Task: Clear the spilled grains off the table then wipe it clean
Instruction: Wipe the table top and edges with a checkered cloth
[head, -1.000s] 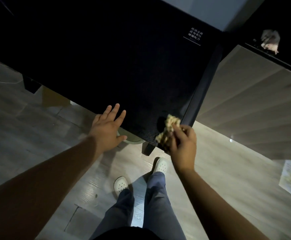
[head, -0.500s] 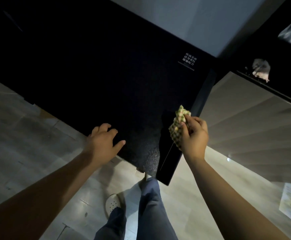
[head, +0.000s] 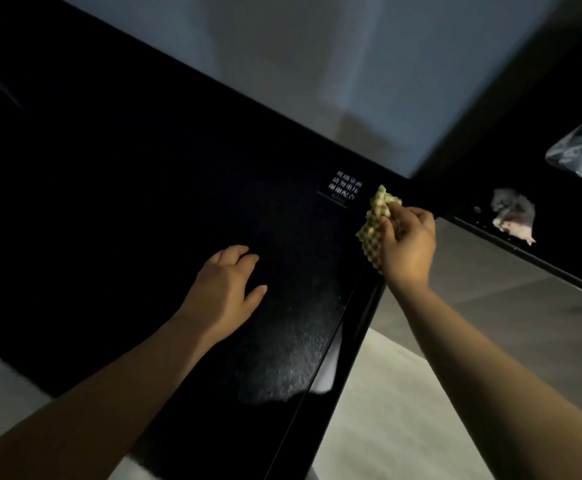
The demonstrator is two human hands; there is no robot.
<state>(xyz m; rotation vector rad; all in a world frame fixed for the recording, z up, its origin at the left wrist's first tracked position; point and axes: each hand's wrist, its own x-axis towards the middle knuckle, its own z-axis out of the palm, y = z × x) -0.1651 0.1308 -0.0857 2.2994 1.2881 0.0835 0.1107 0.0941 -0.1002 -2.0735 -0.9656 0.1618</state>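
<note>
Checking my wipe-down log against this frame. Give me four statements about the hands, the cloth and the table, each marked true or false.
1. The right hand grips the checkered cloth. True.
2. The left hand holds a second cloth. False: it holds nothing and rests on the black table.
3. The checkered cloth is near the table's right edge, beside the white printed text. True.
4. A crumpled wad lies on the table between the two hands. False: it lies on a separate dark surface off to the right, beyond the right hand.
</note>
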